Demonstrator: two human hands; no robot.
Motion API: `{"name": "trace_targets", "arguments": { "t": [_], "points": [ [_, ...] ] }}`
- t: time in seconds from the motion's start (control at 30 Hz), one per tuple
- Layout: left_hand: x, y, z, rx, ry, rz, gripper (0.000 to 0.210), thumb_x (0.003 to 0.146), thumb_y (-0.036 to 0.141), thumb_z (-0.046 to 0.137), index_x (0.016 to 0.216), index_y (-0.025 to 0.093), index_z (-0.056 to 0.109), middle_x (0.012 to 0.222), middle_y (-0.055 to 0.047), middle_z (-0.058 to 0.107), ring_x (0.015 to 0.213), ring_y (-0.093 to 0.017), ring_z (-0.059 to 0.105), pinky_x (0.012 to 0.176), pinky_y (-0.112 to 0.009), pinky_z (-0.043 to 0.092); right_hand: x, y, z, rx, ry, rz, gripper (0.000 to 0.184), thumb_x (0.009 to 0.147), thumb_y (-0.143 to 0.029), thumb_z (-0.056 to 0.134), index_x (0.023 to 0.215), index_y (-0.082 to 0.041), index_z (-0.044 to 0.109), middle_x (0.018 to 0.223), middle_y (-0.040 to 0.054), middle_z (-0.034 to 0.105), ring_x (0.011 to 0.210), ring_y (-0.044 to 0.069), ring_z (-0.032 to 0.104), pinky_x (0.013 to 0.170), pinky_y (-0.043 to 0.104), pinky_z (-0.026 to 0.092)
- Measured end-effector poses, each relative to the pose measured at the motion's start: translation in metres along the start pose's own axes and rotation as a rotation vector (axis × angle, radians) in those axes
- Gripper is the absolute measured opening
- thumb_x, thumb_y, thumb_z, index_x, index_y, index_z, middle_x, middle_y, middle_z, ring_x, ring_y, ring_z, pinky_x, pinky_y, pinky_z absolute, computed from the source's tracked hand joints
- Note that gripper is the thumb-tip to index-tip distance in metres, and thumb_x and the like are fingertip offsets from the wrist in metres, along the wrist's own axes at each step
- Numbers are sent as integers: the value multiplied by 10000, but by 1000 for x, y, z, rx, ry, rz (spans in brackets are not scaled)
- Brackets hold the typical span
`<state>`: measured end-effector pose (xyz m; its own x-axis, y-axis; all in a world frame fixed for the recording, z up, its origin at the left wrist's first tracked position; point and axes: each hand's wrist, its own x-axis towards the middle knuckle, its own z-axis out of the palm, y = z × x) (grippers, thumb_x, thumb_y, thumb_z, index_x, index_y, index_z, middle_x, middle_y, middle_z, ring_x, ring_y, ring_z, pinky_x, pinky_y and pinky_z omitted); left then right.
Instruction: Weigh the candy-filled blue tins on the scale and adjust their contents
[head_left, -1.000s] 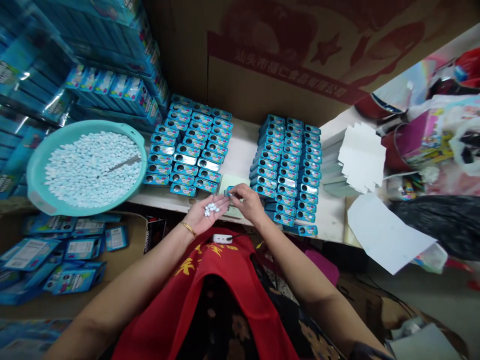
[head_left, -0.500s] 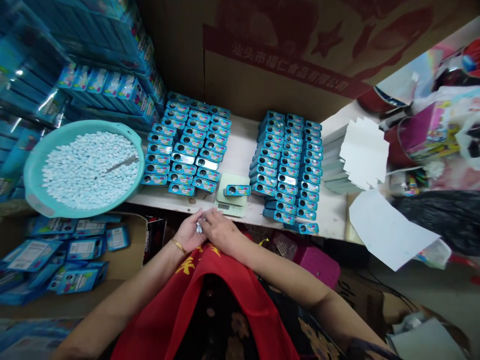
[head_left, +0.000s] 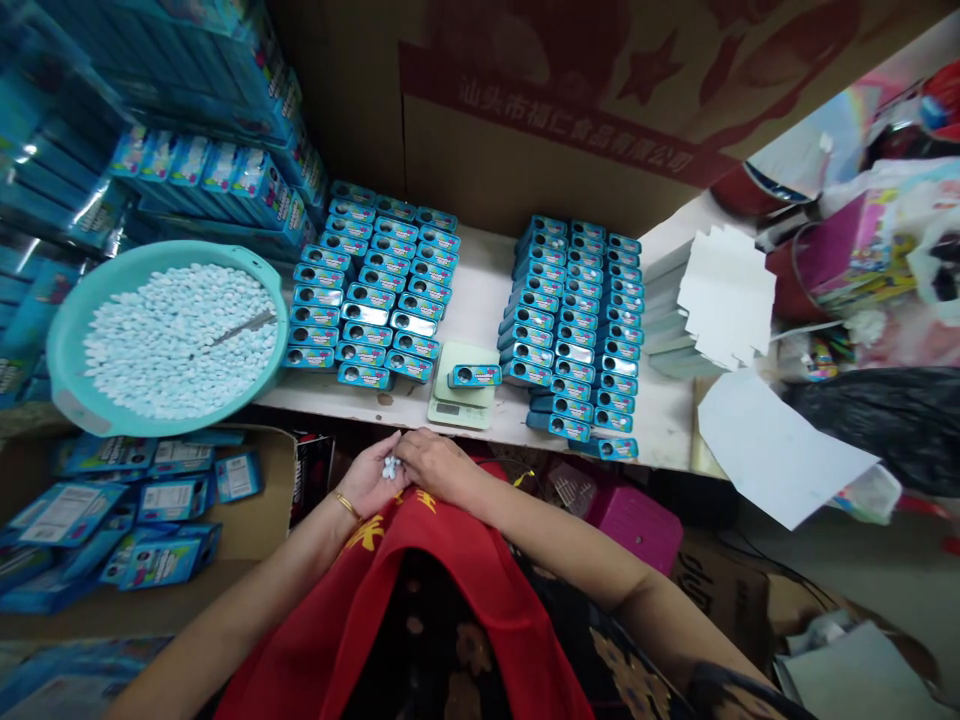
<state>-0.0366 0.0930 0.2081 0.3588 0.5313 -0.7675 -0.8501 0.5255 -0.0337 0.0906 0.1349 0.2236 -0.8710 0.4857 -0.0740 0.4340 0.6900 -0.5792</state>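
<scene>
Small pale blue-white candies (head_left: 391, 467) lie in the cupped palm of my left hand (head_left: 366, 482), in front of the table edge. My right hand (head_left: 438, 464) meets it from the right, its fingers curled against the left hand's fingers beside the candies; what lies beneath them is hidden. Just beyond my hands, a slim blue box (head_left: 475, 376) rests on a small pale green scale (head_left: 459, 413). To the left, a turquoise basin (head_left: 75, 400) holds many of the same candies, with a thin metal utensil (head_left: 238, 329) lying on them.
Rows of blue boxes (head_left: 367, 335) stand left of the scale, more rows (head_left: 574, 355) to its right. A large cardboard carton (head_left: 480, 170) forms the back. White card sheets (head_left: 727, 290) are stacked at right. Below the basin, a carton (head_left: 259, 530) holds flat blue packs (head_left: 161, 560).
Both hands have shifted slightly lower in view. My left palm has turned up more, showing more candies. The box on the scale stays put.
</scene>
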Motion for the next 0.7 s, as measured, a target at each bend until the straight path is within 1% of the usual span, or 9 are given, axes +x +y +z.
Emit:
{"name": "trace_targets", "arguments": {
  "t": [0.07, 0.1, 0.17, 0.27, 0.37, 0.43, 0.53, 0.63, 0.7],
  "points": [
    [0, 0, 0, 1, -23, 11, 234, 846, 160, 398, 710, 98, 578, 637, -55, 628, 616, -123, 615, 762, -295, 496, -2, 6, -2, 63, 36, 10, 123, 810, -144, 457, 876, -190, 550, 860, 29, 578, 802, 158, 503, 747, 266, 429],
    [0, 1, -1, 6, -39, 19, 220, 843, 162, 402, 756, 90, 590, 681, -72, 645, 669, -138, 627, 780, -307, 492, -3, 11, -5, 94, 70, 24, 124, 811, -144, 450, 865, -187, 553, 849, 28, 576, 801, 151, 504, 757, 262, 426],
    [0, 3, -1, 29, -66, 30, 218, 838, 173, 415, 882, 65, 599, 837, -124, 663, 843, -187, 626, 835, -338, 472, -5, 27, -15, 134, 182, 89, 134, 812, -141, 437, 864, -176, 555, 845, 36, 573, 822, 144, 508, 772, 260, 421],
    [0, 7, -1, 58, -89, 33, 271, 826, 185, 441, 1008, 34, 573, 1080, -180, 600, 1079, -255, 517, 916, -363, 424, -6, 55, -36, 113, 370, 218, 142, 795, -119, 440, 845, -158, 567, 847, 64, 579, 851, 156, 517, 790, 275, 417],
    [-1, 9, 2, 57, -96, 44, 277, 821, 180, 452, 1022, 30, 569, 1123, -175, 580, 1140, -271, 459, 937, -357, 410, -5, 79, -53, 46, 426, 278, 144, 791, -130, 454, 846, -162, 583, 869, 73, 584, 856, 167, 529, 787, 286, 423],
    [-2, 9, 4, 53, -90, 46, 276, 825, 180, 443, 1022, 34, 570, 1113, -169, 587, 1138, -269, 461, 927, -353, 421, -5, 87, -59, 41, 453, 288, 158, 800, -151, 460, 892, -170, 587, 908, 73, 582, 866, 166, 536, 784, 283, 431],
    [-3, 9, 2, 43, -56, 62, 265, 831, 174, 429, 1005, 36, 574, 1078, -169, 604, 1075, -257, 519, 866, -332, 468, -14, 94, -62, 45, 548, 306, 185, 824, -176, 441, 943, -179, 583, 952, 73, 575, 897, 161, 538, 808, 286, 432],
    [-2, 14, -10, 37, 36, 116, 229, 828, 141, 424, 956, 44, 586, 943, -154, 647, 856, -196, 624, 698, -261, 525, -29, 100, -64, 29, 625, 352, 176, 832, -207, 441, 917, -192, 595, 941, 66, 582, 904, 169, 540, 821, 311, 432],
    [-2, 20, -22, 33, 126, 161, 199, 820, 102, 422, 913, 55, 592, 828, -129, 658, 703, -148, 633, 579, -215, 518, -38, 105, -66, 21, 654, 385, 164, 825, -223, 457, 898, -197, 602, 933, 64, 589, 913, 178, 538, 827, 331, 432]
  ]
}}
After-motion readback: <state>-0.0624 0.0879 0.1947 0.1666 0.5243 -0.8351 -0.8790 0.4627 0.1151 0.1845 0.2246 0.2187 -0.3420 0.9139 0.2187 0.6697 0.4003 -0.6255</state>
